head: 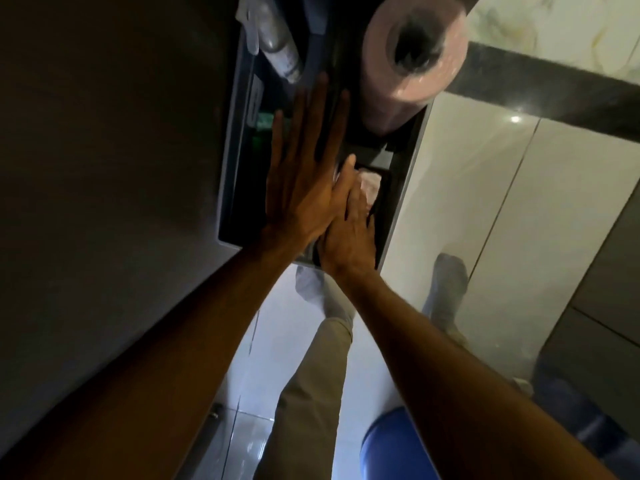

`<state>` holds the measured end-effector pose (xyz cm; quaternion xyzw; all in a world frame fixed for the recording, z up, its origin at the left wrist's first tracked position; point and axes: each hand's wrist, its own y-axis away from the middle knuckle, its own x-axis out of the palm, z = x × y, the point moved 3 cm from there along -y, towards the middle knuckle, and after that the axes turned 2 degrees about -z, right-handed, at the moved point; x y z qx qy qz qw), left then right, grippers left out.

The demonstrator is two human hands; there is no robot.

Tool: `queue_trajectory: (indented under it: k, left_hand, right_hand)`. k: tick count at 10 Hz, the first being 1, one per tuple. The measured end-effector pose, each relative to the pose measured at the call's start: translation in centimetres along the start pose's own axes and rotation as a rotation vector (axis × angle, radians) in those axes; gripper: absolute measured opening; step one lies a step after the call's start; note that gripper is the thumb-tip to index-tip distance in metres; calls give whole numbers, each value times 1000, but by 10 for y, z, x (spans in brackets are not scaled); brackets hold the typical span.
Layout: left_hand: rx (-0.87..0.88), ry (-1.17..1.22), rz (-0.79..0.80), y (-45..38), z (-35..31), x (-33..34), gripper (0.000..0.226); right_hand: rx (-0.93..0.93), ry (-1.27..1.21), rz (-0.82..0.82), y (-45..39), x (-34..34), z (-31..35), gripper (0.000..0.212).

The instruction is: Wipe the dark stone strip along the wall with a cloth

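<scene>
The dark stone strip (554,95) runs along the pale tiled wall at the upper right. My left hand (304,178) lies flat with its fingers spread over a dark tray (235,188) that juts out from the dark surface on the left. Just to its right, my right hand (349,240) reaches into the tray's near compartment. Its fingertips are at a pale crumpled cloth (372,185) there and are partly hidden by my left thumb. I cannot see whether they grip the cloth.
A pink paper roll (412,60) and a lying bottle (280,46) sit at the tray's far end. Below are a glossy white tiled floor (467,202), my trouser leg (311,393), my socked feet, and a blue round container (394,448) at the bottom.
</scene>
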<state>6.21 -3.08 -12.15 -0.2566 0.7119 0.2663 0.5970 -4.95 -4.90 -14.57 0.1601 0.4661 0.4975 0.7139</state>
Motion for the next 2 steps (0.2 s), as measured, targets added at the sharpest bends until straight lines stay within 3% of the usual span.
queue_trajectory:
  k: [1, 2]
  left_hand:
    - [5, 29, -5, -5, -1, -2, 79]
    - [12, 44, 15, 1, -2, -18, 82]
  right_hand:
    - [27, 158, 94, 3, 7, -7, 93]
    - [8, 148, 141, 22, -7, -3, 81]
